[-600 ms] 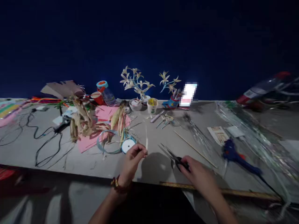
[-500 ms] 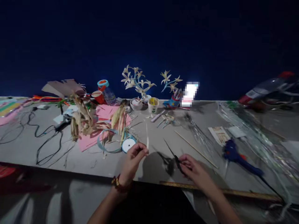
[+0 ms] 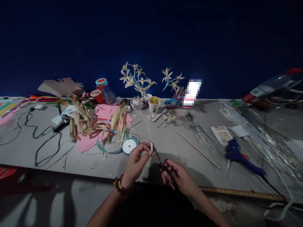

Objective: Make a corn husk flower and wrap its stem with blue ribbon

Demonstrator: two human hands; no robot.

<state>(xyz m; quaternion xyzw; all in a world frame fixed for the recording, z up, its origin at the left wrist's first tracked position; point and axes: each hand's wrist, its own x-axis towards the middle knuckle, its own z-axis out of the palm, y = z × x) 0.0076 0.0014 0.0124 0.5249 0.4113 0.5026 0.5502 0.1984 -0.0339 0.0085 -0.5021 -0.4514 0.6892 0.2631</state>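
The scissors (image 3: 160, 160) are angling across the near middle of the counter (image 3: 106, 167), their tips pointing far and left, their long axis running back to the black handles at near right. Those handles are sitting in the right hand (image 3: 177, 176), whose fingers are curling around them, so the scissors are lying to that hand's far left. And the tips are meeting the pale strip (image 3: 151, 147), right at the fingertips of the left hand (image 3: 137, 160)! Whether the blades are parting there, the view isn't showing clearly. The left hand is pinching that strip between thumb and forefinger; the strip is standing lengthwise, its long axis running near to far, its upper end pointing far. It's sitting between the two hands, closer to the left one.

Just beyond the left hand, the ribbon spool (image 3: 129, 146) is lying flat, with dried husks (image 3: 84, 121) spreading over pink paper (image 3: 86, 143) farther left. Over on the right, a thin stick (image 3: 197, 149) is slanting, and a blue glue gun (image 3: 239, 159) is resting beyond it.
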